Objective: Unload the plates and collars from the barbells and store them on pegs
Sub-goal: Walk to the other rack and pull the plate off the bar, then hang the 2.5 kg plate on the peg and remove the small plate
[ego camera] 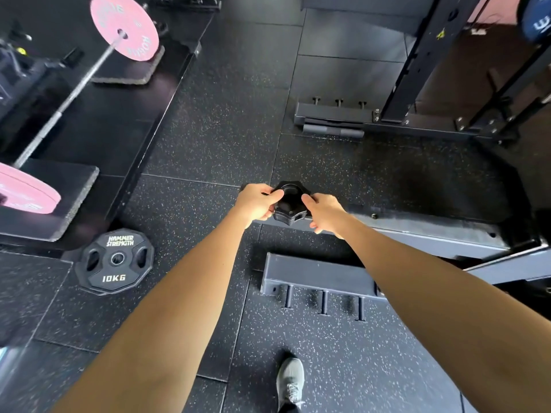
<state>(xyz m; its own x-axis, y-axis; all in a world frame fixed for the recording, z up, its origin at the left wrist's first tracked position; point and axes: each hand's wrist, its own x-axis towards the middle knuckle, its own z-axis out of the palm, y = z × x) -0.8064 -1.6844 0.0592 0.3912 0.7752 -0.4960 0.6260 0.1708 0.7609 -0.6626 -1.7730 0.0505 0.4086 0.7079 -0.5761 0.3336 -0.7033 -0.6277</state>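
Both arms reach forward and down over the speckled black rubber floor (pixel 208 138), and the two hands meet on a small stack of black plates (pixel 289 202) held out in front. The left hand (pixel 256 204) grips the stack from its left side, thumb laid across the top face and fingers (pixel 264 217) curled under the edge; the right hand (pixel 323 211) grips it from the right side, its thumb touching the top rim and the other fingers bent down along the side. The stack shows an angular rim and sits just above a dark steel rack beam (pixel 432 231) that runs off to the right; whether it rests on a peg cannot be told. Nearer the person, a second beam (pixel 316 275) carries three short pegs (pixel 323 302) pointing toward the camera, all bare. On the floor to the left lies a black 10 kg plate (pixel 114 260) marked Hammer Strength, flat and well apart from the hands. Farther left, a barbell (pixel 71 93) with a pink plate (pixel 125 26) at its far end and another pink plate (pixel 25 190) at its near end rests on dark mats. A grey shoe (pixel 290 381) stands at the bottom edge
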